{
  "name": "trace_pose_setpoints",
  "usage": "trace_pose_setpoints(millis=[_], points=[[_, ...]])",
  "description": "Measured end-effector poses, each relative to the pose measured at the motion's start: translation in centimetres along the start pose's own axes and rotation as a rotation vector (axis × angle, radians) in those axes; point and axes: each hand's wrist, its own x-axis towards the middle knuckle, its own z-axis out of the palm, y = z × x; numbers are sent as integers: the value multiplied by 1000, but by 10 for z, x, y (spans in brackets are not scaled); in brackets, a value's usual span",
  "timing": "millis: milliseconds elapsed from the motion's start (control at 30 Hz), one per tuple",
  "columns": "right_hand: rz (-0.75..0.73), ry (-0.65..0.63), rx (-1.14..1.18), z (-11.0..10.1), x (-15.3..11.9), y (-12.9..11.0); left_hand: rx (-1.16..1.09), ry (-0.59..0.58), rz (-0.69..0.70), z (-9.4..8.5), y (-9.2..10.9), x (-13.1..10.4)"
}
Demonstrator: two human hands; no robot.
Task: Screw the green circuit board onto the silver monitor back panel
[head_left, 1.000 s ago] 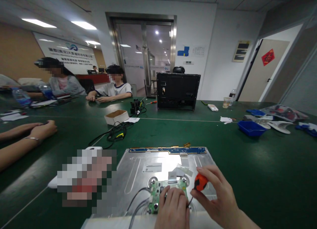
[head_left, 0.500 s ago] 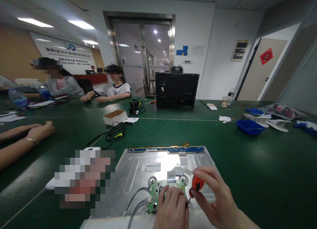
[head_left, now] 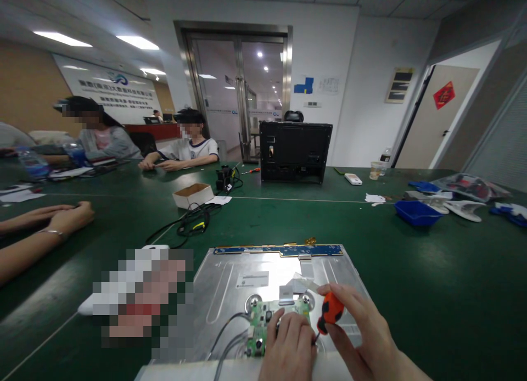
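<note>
A silver metal panel (head_left: 222,293) lies before me, with a blue circuit strip (head_left: 247,250) along its far edge. On its near part sits a green circuit board (head_left: 257,326) with dark cables at its left side. My left hand (head_left: 290,345) rests over the board, fingers together; whatever lies under them is hidden. In my right hand (head_left: 364,331), thumb and fingers pinch the orange and black handle of a small screwdriver (head_left: 331,308). Its shaft points down to the board's right edge beside my left fingertips, and the tip is hidden.
Beyond the panel stand a black monitor housing (head_left: 294,150), an open carton (head_left: 192,195) and coiled cables (head_left: 191,222). A blue tray (head_left: 416,213) is at the right. Another person's hands (head_left: 72,219) rest on the table at the left; two people sit farther back.
The screwdriver handle has turned and shifted slightly right in my right hand's fingers. My left hand stays on the board. The whole view has moved a little.
</note>
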Motion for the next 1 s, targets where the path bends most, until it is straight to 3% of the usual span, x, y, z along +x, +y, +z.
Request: trace_pose_setpoints(millis=[200,367,700,900,1000], points=[[61,9,29,3,-7,4,21,0,-3,1,1,0],[9,32,78,5,-4,6,7,24,-6,1,1,0],[-9,109,-56,7,2,2,20,46,14,4,-2,-3],[-24,97,-4,7,2,1,21,36,18,4,-3,-3],[-4,13,12,5,-4,2,14,36,16,3,-3,-3]])
